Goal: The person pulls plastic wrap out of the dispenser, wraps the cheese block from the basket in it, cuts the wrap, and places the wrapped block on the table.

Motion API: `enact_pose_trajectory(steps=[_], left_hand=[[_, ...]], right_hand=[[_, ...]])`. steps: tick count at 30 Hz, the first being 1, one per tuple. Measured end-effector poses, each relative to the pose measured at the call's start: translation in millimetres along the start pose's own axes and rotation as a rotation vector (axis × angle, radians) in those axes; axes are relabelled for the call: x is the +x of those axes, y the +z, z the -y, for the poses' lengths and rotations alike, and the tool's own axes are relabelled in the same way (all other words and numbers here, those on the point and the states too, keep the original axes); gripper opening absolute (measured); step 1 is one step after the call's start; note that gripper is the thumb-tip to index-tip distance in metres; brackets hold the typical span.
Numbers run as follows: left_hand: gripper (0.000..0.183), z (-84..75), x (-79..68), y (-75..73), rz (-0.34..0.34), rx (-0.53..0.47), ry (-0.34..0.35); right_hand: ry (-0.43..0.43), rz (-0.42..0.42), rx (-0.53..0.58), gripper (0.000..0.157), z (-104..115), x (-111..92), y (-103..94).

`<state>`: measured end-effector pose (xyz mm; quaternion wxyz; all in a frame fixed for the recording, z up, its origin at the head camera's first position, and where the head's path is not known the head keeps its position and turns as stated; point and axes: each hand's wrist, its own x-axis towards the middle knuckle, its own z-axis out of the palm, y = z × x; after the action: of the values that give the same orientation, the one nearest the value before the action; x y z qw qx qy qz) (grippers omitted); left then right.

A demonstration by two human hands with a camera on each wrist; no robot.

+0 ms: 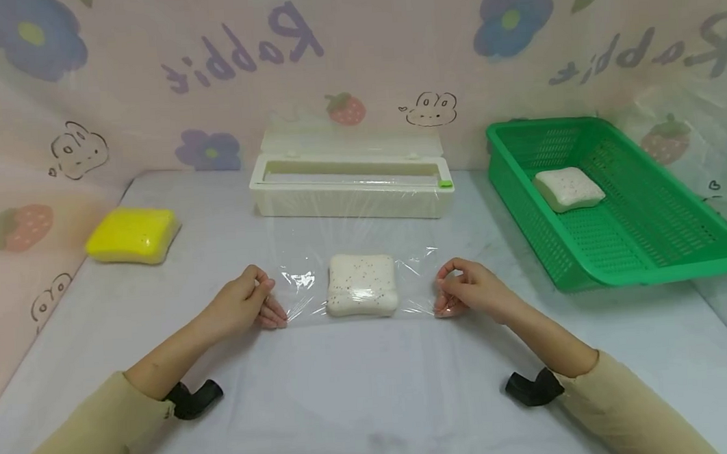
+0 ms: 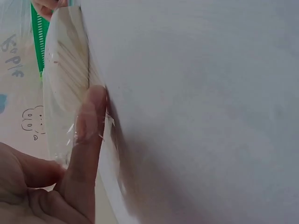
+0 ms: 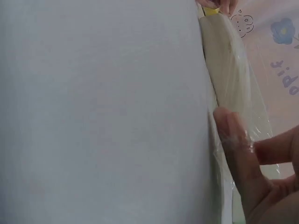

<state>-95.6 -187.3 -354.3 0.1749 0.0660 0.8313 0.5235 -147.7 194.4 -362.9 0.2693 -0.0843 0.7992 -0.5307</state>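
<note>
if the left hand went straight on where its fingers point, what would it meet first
The left hand pinches the clear film; past that, the speckled white block under the film looks first in line, though exact depth is unclear.

Soft, even light fills the head view, leaving only faint shadows by the 2 forearms (image 1: 175, 350). Hard white glints streak the cling film (image 1: 300, 281), and a small highlight dots the yellow block (image 1: 132, 236). Toward the right edge, the green plastic basket (image 1: 525, 205) looks stretched. The 2 wrist views are dimmer, greyer and softer, with a blurred shadow on the white tabletop (image 2: 210, 116) beside the left hand (image 2: 72, 198).
</note>
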Motion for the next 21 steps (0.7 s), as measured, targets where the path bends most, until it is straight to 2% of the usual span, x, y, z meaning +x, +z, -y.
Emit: enact_pose_trajectory(steps=[2, 5, 8, 11, 13, 15, 16, 19, 21], left_hand=[[0.017, 1.5, 2.9, -3.4, 0.031, -0.041, -0.06], [0.02, 5.1, 5.2, -9.7, 0.104, -0.156, -0.166], [0.022, 8.9, 5.5, -14.9, 0.142, -0.252, -0.243], [0.029, 10.3, 3.2, -16.8, 0.114, -0.278, -0.292], [0.033, 9.0, -0.5, -15.2, 0.053, -0.244, -0.296], [0.034, 4.9, -5.3, -11.4, -0.051, -0.167, -0.265], [0.033, 1.8, -8.0, -8.5, -0.116, -0.094, -0.23], [0.024, -8.7, -13.7, 2.8, -0.322, 0.189, -0.031], [0.016, -15.7, -14.5, 12.7, -0.417, 0.354, 0.11]], right_hand=[[0.049, 0.037, 0.066, 0.02, 0, 3, -3.6], [0.128, 0.094, 0.177, 0.02, -3, 6, -9.9], [0.161, 0.146, 0.284, 0.015, -9, 8, -15.6], [0.125, 0.183, 0.354, 0.014, -13, 6, -20.7], [0.066, 0.181, 0.367, 0.019, -12, 1, -23.0], [-0.012, 0.14, 0.348, 0.025, -8, -5, -23.7], [-0.058, 0.102, 0.307, 0.028, -5, -8, -22.9], [-0.2, -0.071, 0.082, 0.03, 5, -17, -15.5], [-0.331, -0.174, -0.109, 0.026, 10, -20, -7.2]])
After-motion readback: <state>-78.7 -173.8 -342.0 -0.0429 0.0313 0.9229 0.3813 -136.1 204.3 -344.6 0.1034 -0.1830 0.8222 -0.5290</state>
